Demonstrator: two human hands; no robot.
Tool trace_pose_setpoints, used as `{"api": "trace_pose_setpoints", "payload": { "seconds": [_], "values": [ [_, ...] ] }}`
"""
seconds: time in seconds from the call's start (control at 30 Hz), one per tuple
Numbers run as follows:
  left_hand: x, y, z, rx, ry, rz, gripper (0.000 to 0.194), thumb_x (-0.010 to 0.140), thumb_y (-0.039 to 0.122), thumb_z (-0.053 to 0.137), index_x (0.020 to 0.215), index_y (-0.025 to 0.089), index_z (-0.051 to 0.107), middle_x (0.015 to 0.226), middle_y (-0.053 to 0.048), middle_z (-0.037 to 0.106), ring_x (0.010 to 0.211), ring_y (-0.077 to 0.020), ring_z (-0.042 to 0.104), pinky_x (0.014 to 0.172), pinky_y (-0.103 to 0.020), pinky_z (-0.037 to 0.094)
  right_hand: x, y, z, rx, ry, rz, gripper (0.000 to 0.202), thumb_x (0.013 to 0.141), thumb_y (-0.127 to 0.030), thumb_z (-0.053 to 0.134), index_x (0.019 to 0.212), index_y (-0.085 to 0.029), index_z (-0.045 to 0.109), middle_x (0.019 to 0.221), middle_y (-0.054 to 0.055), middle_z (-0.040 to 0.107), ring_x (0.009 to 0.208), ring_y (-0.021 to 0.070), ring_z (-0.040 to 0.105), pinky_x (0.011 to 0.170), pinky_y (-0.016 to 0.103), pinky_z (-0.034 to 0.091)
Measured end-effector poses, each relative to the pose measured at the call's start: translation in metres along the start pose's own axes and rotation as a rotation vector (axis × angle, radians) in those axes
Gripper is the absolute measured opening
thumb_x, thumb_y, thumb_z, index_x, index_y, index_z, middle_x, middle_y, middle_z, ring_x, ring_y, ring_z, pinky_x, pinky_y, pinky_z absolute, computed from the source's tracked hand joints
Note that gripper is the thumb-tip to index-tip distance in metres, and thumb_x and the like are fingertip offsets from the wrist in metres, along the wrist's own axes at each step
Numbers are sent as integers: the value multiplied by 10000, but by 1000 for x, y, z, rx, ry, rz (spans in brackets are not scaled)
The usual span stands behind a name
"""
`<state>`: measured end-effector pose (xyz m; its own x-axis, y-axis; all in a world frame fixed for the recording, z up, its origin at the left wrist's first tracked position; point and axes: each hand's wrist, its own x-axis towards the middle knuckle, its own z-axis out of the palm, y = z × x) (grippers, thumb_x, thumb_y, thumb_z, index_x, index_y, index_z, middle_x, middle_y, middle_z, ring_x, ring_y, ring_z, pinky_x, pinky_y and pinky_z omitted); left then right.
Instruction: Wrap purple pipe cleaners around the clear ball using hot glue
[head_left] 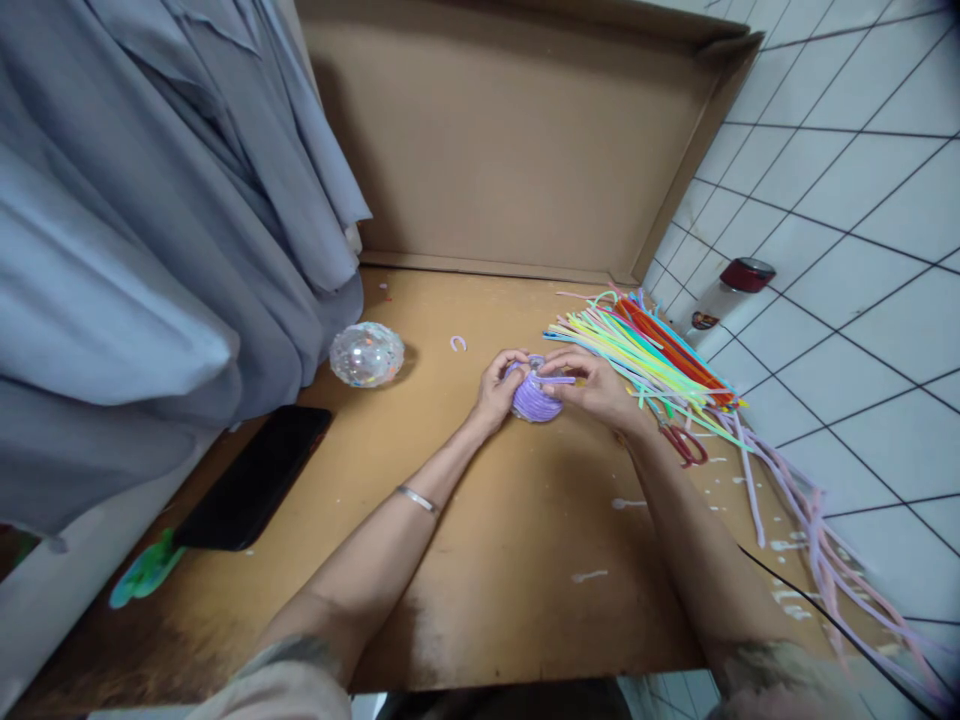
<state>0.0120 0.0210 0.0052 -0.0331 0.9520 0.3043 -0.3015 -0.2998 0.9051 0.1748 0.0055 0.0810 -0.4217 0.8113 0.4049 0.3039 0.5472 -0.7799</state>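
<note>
A small round piece (pixel 537 402) wound with purple pipe cleaner sits between my hands over the wooden table. My left hand (pixel 498 392) is closed around its left side, thumb on top. At its upper right, my right hand (pixel 596 388) pinches a short purple pipe cleaner end (pixel 556 380) that sticks out to the right. The fingers of both hands cover parts of the piece, and its underside is hidden. To the left stands a clear ball (pixel 367 354) with coloured specks. A small curved pale pink pipe cleaner piece (pixel 458 343) lies between that ball and my hands.
Many coloured pipe cleaners (pixel 637 350) lie at the right, beside red-handled scissors (pixel 684 444). A red-capped bottle (pixel 731 290) stands by the tiled wall. At left are a black phone (pixel 255 480) and a grey curtain (pixel 187 200). A cardboard panel (pixel 510 140) closes the back.
</note>
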Motion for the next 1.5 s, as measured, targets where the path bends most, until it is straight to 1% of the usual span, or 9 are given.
{"api": "trace_pose_setpoints", "payload": {
  "seconds": [0.13, 0.27, 0.67, 0.83, 1.0, 1.13, 1.3, 1.5],
  "values": [
    [0, 0, 0, -5, 10, -5, 168, 743, 324, 620, 833, 184, 595, 1099, -55, 644, 1016, -190, 607, 926, -304, 436, 0, 2, 5, 4, 58, -54, 181, 741, -415, 740, 807, -247, 759, 964, 59, 675, 970, 207, 617, 897, 394, 473],
    [1, 0, 1, -4, 16, -2, 149, 748, 312, 618, 825, 186, 598, 1093, -52, 650, 1005, -186, 609, 908, -296, 441, -1, 4, 9, 17, 78, -58, 215, 759, -458, 720, 801, -252, 761, 954, 64, 679, 957, 207, 624, 877, 398, 484],
    [1, -3, 2, -39, 28, 8, 138, 757, 301, 625, 832, 186, 619, 1053, -41, 657, 997, -172, 612, 925, -291, 440, 0, 7, 8, 8, 65, -67, 172, 765, -408, 722, 790, -245, 768, 935, 60, 678, 915, 197, 628, 835, 378, 496],
    [0, -3, 2, -35, 36, 26, 188, 770, 366, 641, 837, 191, 624, 999, -37, 668, 987, -175, 607, 910, -284, 442, 0, 6, 7, -19, 57, -71, 172, 771, -408, 714, 779, -244, 764, 926, 57, 683, 931, 198, 625, 856, 379, 491],
    [-2, 1, 3, 4, 57, 24, 281, 826, 464, 594, 834, 186, 636, 969, -45, 678, 966, -177, 607, 904, -287, 447, 0, 7, 8, -13, 69, -78, 174, 769, -412, 714, 766, -245, 761, 914, 54, 688, 913, 197, 630, 863, 383, 492],
    [-2, 2, 3, -21, 43, 23, 310, 813, 492, 612, 842, 185, 641, 941, -36, 677, 940, -172, 607, 880, -279, 455, 0, 8, 8, -12, 72, -83, 172, 766, -411, 717, 756, -245, 762, 906, 53, 689, 906, 195, 631, 856, 378, 495],
    [-1, 0, 3, -37, 35, 15, 283, 797, 468, 633, 843, 188, 635, 909, -22, 666, 912, -163, 602, 850, -267, 450, 0, 8, 8, -16, 68, -75, 181, 766, -413, 718, 774, -238, 761, 922, 56, 688, 909, 191, 629, 853, 372, 492],
    [-1, 0, 2, -9, 49, -6, 206, 782, 384, 632, 849, 189, 619, 927, -17, 656, 912, -163, 603, 841, -263, 460, 0, 7, 8, -20, 57, -60, 192, 765, -422, 717, 776, -235, 758, 925, 55, 680, 916, 193, 624, 858, 380, 484]
  ]
}}
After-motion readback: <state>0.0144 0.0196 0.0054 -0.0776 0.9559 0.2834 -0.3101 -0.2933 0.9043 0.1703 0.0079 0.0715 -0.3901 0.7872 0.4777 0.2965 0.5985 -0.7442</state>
